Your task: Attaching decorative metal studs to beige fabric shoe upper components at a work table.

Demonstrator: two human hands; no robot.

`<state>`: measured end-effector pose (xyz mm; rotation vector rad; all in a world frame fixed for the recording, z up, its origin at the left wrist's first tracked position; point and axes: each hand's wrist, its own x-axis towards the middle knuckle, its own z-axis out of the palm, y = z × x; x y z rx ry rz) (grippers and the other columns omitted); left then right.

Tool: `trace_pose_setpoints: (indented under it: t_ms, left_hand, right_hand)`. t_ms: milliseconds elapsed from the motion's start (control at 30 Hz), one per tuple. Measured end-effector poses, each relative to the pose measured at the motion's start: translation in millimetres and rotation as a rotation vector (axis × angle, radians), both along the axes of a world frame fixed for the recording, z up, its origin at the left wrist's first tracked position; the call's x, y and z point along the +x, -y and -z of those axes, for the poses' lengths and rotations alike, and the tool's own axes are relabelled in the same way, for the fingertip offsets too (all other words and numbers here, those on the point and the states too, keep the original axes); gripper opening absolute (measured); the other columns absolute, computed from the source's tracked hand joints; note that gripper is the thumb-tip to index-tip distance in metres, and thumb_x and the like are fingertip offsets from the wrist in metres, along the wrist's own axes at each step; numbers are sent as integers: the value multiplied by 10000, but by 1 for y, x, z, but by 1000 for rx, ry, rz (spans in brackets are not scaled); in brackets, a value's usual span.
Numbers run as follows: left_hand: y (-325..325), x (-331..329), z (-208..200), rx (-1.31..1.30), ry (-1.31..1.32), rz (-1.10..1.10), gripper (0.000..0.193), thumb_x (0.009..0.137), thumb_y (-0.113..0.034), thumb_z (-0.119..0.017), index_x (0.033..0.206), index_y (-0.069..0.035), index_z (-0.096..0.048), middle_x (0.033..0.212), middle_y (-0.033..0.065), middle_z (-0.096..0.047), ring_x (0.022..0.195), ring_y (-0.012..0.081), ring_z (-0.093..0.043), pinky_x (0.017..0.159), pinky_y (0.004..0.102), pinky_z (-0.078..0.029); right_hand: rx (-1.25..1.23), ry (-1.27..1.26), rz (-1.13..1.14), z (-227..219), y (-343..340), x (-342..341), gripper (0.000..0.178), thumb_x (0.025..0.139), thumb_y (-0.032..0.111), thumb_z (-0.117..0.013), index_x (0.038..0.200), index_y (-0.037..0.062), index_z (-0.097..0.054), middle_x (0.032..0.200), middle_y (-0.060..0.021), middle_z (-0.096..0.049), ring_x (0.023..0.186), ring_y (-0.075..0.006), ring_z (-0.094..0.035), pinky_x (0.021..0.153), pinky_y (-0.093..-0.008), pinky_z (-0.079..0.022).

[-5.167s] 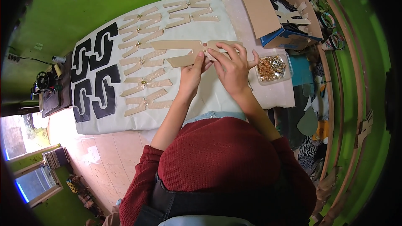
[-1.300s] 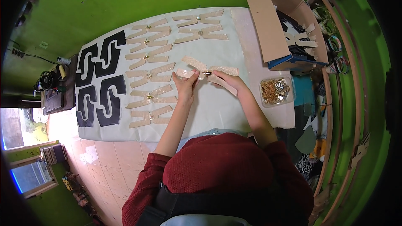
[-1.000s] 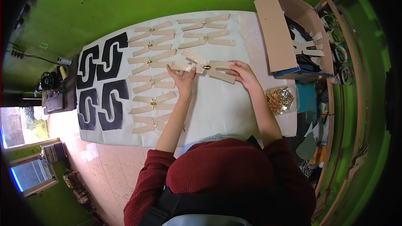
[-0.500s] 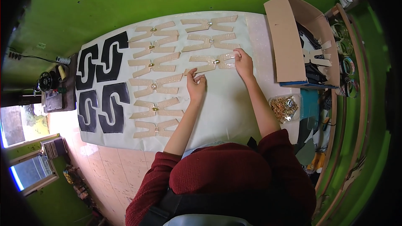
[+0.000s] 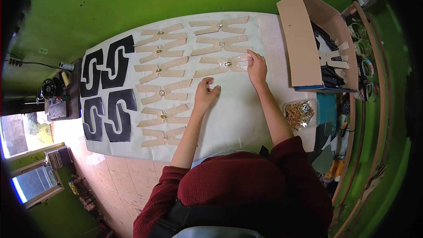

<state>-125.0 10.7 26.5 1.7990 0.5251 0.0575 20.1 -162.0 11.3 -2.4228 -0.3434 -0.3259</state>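
Observation:
A beige, crocodile-textured X-shaped strap (image 5: pixel 211 61) with a gold ornament (image 5: pixel 228 64) at its middle lies flat on the white-covered table (image 5: pixel 238 119). My right hand (image 5: pixel 257 69) is at its right ends, index finger and thumb apart and touching or very near the edge. Just below its lower left end, my left hand (image 5: pixel 207 96) hovers with thumb and fingers parted and nothing between them. Two similar straps (image 5: pixel 221 44) lie farther back. To the left runs a column of several more (image 5: pixel 161 92), each with a centre ornament.
Black S-shaped pieces (image 5: pixel 120 115) lie at the table's left. At right stands an open cardboard box (image 5: pixel 293 44) holding dark and beige pieces. Nearer me is a clear tub of metal ornaments (image 5: pixel 299 114). A sewing machine (image 5: pixel 49 88) stands beyond the left edge.
My left hand has drawn back from the strap's lower left end, toward me, and its fingers have parted. My right hand stays at the right ends, its index finger straighter.

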Motion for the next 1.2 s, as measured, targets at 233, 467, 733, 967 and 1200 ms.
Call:
trace_pose_setpoints:
  t_ms: [233, 467, 733, 967, 1200]
  left_hand:
    - [5, 20, -21, 473, 276, 186, 291, 819, -103, -598, 1103, -40, -590, 1177, 152, -565, 1056, 341, -534, 920, 394, -417]
    - [7, 28, 8, 876, 85, 297, 443, 909, -189, -476, 1349, -156, -442, 1469, 129, -307, 1361, 355, -237, 1071, 583, -178]
    - [12, 22, 13, 885, 87, 305, 444, 925, -200, -445, 1368, -173, -428, 1470, 119, -316, 1364, 347, -245, 1091, 557, -151]
    - [11, 20, 20, 973, 61, 349, 489, 940, -217, -411, 1423, -186, -337, 1508, 125, -234, 1390, 361, -175, 1093, 577, -112]
    - [11, 21, 16, 953, 34, 370, 493, 950, -236, -385, 1434, -184, -311, 1519, 126, -201, 1400, 368, -135, 1095, 583, -99]
  right_hand:
    - [-81, 84, 25, 6, 9, -2, 352, 831, 100, -614, 1183, 114, -619, 1066, -79, -585, 956, -274, -537, 825, -382, -443]
    - [-62, 60, -31, -1, 8, -28, 341, 857, 153, -566, 1191, 98, -608, 1186, -97, -563, 1124, -282, -510, 904, -431, -405]
    - [-144, -48, -150, 7, 27, -61, 363, 865, 126, -526, 1222, 83, -576, 1355, -144, -471, 1283, -338, -399, 1058, -496, -292]
    - [-177, -76, -154, 2, 18, -61, 365, 873, 127, -512, 1226, 45, -561, 1370, -141, -453, 1303, -337, -371, 1072, -508, -264]
    - [-161, -84, -129, 4, 19, -60, 387, 842, 114, -534, 1219, 32, -559, 1359, -161, -437, 1307, -334, -356, 1070, -514, -270]
